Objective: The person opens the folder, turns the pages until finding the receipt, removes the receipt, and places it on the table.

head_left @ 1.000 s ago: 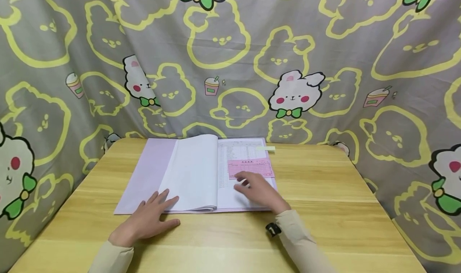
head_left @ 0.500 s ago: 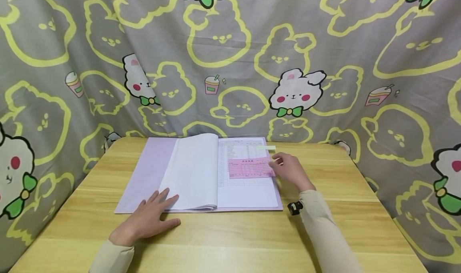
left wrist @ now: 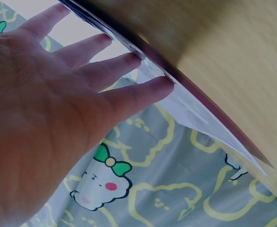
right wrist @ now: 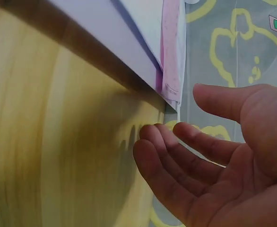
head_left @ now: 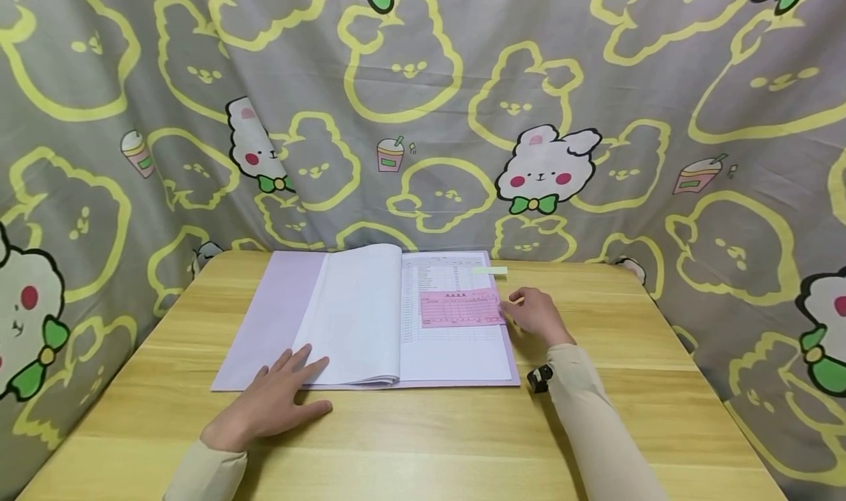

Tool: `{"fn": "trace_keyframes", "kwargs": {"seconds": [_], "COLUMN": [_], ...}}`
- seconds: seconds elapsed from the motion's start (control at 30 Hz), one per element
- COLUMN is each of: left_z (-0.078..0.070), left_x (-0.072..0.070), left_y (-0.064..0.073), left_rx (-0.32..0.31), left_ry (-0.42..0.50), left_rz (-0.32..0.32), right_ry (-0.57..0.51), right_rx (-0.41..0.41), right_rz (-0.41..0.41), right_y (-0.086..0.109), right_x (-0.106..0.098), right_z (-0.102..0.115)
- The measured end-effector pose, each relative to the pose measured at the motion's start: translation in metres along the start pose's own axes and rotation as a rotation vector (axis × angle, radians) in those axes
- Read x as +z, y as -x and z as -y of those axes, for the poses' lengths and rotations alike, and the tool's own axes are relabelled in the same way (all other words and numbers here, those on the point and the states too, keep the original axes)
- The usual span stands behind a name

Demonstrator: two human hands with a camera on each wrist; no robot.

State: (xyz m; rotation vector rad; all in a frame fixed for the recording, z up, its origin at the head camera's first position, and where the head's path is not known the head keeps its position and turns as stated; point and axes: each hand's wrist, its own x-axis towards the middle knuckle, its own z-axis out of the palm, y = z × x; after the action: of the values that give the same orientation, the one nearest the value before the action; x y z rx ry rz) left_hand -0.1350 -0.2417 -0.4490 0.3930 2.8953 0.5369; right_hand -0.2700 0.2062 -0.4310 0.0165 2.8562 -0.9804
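A lilac folder (head_left: 277,303) lies open on the table, with blank white pages (head_left: 353,317) turned to the left. On its right side is a sheet with a printed table (head_left: 449,358), and across that lies a pink printed slip (head_left: 459,308). My left hand (head_left: 271,405) rests with spread fingers at the folder's lower left edge, fingertips on the white page. Just off the slip's right end is my right hand (head_left: 538,316). In the right wrist view, its thumb and bent fingers (right wrist: 164,177) stand apart with nothing between them.
A pale green sticky tab (head_left: 492,270) juts from the sheet's upper right edge. The wooden table (head_left: 595,303) reaches back to a grey patterned curtain (head_left: 423,134). A small black device (head_left: 539,378) sits at the right wrist.
From over the pink slip, my right hand has moved rightward to its right end, then slightly down with thumb and fingers off it. The left hand has stayed put.
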Motion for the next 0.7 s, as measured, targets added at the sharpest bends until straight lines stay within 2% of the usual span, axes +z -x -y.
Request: {"fn": "trace_keyframes", "kwargs": {"seconds": [0.3, 0.7], "left_z": [-0.001, 0.000], "left_x": [0.000, 0.001], "left_y": [0.000, 0.000], "left_rx": [-0.003, -0.005], "left_ry": [0.000, -0.012], "left_rz": [0.005, -0.007], "right_ry": [-0.059, -0.108], "right_rx": [0.042, 0.031], "right_rz": [0.025, 0.022], "right_y": [-0.006, -0.007], "right_x": [0.007, 0.016], "right_z": [-0.004, -0.007]}}
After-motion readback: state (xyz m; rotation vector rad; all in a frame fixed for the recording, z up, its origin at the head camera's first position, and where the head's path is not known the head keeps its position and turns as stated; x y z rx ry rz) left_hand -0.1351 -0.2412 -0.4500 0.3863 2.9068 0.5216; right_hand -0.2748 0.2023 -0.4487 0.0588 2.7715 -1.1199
